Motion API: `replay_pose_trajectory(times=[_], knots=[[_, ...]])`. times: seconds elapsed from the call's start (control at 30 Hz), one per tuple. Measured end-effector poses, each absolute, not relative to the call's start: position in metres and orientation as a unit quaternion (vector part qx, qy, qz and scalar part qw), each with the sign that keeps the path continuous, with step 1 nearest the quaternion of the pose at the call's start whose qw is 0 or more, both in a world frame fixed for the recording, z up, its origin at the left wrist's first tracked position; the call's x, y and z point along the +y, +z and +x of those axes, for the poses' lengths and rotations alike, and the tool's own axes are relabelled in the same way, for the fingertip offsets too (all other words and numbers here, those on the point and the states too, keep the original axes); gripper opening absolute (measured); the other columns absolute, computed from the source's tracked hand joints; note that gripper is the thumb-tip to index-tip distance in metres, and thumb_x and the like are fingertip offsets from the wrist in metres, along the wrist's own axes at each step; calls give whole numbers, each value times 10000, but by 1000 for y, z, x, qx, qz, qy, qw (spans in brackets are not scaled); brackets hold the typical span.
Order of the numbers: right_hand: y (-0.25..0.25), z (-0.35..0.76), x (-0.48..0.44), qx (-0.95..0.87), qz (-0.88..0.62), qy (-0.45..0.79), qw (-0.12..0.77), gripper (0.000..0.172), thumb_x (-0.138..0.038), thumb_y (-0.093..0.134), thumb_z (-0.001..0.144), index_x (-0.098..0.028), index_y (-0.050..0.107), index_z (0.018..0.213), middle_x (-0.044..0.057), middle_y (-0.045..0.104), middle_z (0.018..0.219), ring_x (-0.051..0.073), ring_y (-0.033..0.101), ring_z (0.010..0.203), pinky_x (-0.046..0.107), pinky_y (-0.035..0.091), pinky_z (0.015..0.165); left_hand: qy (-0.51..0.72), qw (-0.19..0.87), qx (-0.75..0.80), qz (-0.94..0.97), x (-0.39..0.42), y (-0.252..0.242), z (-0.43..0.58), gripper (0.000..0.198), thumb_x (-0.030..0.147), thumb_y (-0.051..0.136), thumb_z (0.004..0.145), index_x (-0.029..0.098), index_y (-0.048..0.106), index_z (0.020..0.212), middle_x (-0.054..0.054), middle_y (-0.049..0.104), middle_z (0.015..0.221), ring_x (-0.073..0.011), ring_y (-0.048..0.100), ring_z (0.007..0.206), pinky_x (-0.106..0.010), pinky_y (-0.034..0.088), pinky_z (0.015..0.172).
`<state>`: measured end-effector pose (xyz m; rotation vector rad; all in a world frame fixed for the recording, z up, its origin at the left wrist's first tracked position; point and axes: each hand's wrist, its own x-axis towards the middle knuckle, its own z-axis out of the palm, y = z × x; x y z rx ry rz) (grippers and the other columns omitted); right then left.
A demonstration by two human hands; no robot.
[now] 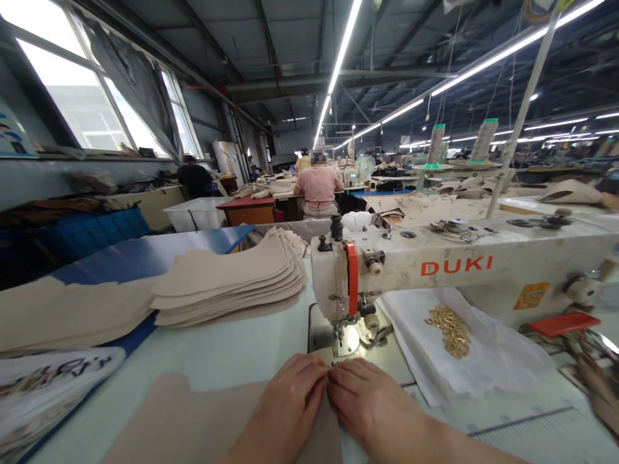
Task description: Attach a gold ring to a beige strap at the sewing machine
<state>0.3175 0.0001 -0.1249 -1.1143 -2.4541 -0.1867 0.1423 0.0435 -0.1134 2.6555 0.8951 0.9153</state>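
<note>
L hand (290, 403) & R hand (370, 399) were side by side, fingertips close together, just nr side of the metal plate (349, 341). Fingers of both curled, mostly closed; couldn't tell what, if anything, they gripped. Beige panel (193, 419) lay flat nr L on the table (232, 354), running under L hand. Sewing machine (464, 258) stood beyond, far R; gold metal pcs (449, 332) lay R on white cloth (503, 364). Panel stack (227, 277) sat far L.
</note>
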Motion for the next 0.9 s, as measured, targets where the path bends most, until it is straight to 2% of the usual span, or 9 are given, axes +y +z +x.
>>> replay_pose_trajectory(times=[0.13,0.43,0.67,0.9], knots=[[-124,319,1,-895,-390,-81,202,177,-185,632,862,-118,597,1023,60,641,1027,208,558,957,322,447,935,313,108,307,892,40,-111,140,237,31,524,833,197,652,943,-40,699,943,-195,650,890,-339,562,817],[-126,320,7,-898,-365,-151,194,207,-235,718,803,-123,596,928,45,639,934,208,548,868,338,440,862,316,94,286,899,42,-108,146,219,62,508,860,207,648,944,-38,702,922,-198,655,861,-341,571,783],[-123,335,18,-893,-392,-146,169,193,-224,700,821,-124,587,942,39,636,922,203,538,845,341,443,808,338,69,266,900,63,-115,161,218,84,468,879,208,634,945,-43,711,915,-195,663,857,-334,581,775],[-123,342,29,-879,-422,-131,180,172,-201,699,819,-138,578,924,27,636,925,192,559,835,331,461,769,342,48,256,903,79,-115,172,206,99,457,884,212,627,911,-41,719,897,-200,671,847,-345,593,773]])
